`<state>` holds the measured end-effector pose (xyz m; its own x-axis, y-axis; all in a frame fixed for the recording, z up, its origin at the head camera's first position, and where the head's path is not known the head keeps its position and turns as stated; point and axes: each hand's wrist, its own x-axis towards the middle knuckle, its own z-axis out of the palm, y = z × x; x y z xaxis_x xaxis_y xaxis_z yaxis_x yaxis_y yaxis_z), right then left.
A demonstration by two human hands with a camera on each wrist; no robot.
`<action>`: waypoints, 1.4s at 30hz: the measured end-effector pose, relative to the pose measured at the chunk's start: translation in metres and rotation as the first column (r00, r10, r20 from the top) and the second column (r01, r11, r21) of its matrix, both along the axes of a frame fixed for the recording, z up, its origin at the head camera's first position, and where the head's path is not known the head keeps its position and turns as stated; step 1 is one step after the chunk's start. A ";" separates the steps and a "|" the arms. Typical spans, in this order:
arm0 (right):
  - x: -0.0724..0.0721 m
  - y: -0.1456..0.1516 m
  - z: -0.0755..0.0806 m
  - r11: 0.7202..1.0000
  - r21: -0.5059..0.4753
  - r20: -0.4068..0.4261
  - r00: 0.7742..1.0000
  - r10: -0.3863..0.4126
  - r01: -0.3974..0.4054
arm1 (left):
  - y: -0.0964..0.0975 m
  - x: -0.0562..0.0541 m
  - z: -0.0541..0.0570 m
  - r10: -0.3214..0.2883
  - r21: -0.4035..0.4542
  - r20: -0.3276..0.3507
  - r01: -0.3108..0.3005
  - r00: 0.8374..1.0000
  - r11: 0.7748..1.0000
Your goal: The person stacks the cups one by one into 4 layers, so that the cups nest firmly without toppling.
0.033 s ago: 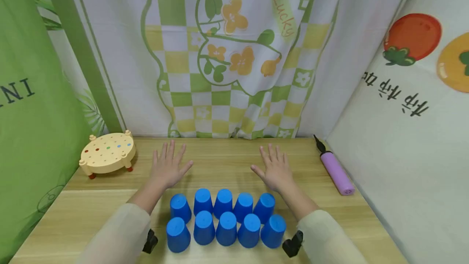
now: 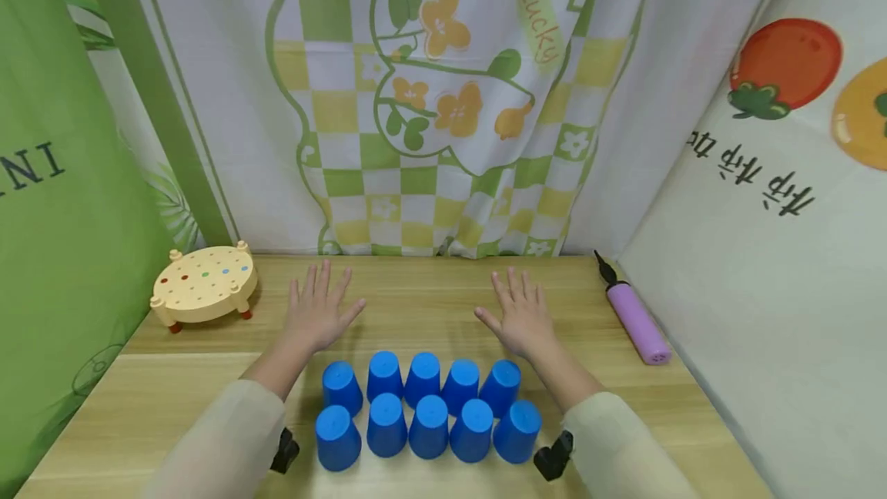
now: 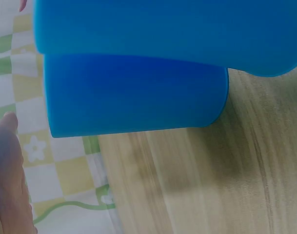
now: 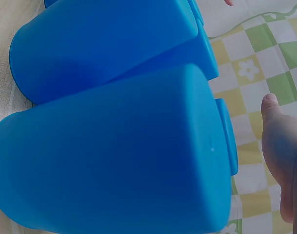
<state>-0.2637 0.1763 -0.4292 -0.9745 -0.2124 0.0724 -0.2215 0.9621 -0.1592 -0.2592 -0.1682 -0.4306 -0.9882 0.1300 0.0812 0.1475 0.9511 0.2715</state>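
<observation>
Several blue cups stand upside down in two rows, a front row [image 2: 429, 426] and a back row [image 2: 422, 380]. Beyond the left end of the rows, my left hand [image 2: 317, 314] is held with fingers straight and spread, holding nothing. My right hand [image 2: 523, 322] mirrors it past the right end, palm down, fingers spread, also with nothing in it. Blue cups [image 3: 133, 97] fill the upper part of the left wrist view, the hand's edge at far left. A big near cup [image 4: 104, 161] dominates the right wrist view, apart from the thumb [image 4: 271, 107].
A cream, round pegged stand [image 2: 204, 283] with coloured dots and short legs is at the back left of the wooden table [image 2: 430, 303]. A purple hand pump [image 2: 637, 322] with a black nozzle lies at the right. Patterned curtain [image 2: 443, 199] hangs behind.
The head view has tipped slightly, so the table and cups appear a little higher. Both hands and the cups keep their places.
</observation>
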 end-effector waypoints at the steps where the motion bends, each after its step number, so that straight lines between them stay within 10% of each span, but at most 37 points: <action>1: 0.000 0.000 0.000 1.000 -0.008 0.004 1.000 0.000 0.000 | 0.000 0.000 0.001 0.000 -0.002 0.007 0.000 1.000 1.000; 13: 0.016 0.010 0.000 0.990 -0.138 0.071 0.997 0.010 0.000 | -0.012 0.020 0.000 -0.100 0.099 0.024 0.097 0.995 0.990; 17: 0.030 0.021 0.002 0.956 -0.293 0.176 0.983 0.048 0.006 | -0.023 0.044 0.000 -0.190 0.286 0.072 0.163 0.979 0.944; 26: 0.053 0.046 -0.006 0.857 -0.515 0.315 0.927 0.203 -0.012 | -0.038 0.081 -0.018 -0.219 0.537 0.160 0.101 0.962 0.837; 42: 0.060 0.053 -0.015 0.836 -0.548 0.380 0.881 0.283 -0.033 | -0.034 0.086 -0.039 -0.207 0.584 0.167 0.072 0.964 0.809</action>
<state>-0.2040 0.2291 -0.4439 -0.8854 -0.4196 -0.2000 -0.1512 0.6668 -0.7297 -0.1731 -0.2017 -0.4695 -0.9640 0.2649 -0.0248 0.1415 0.5893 0.7954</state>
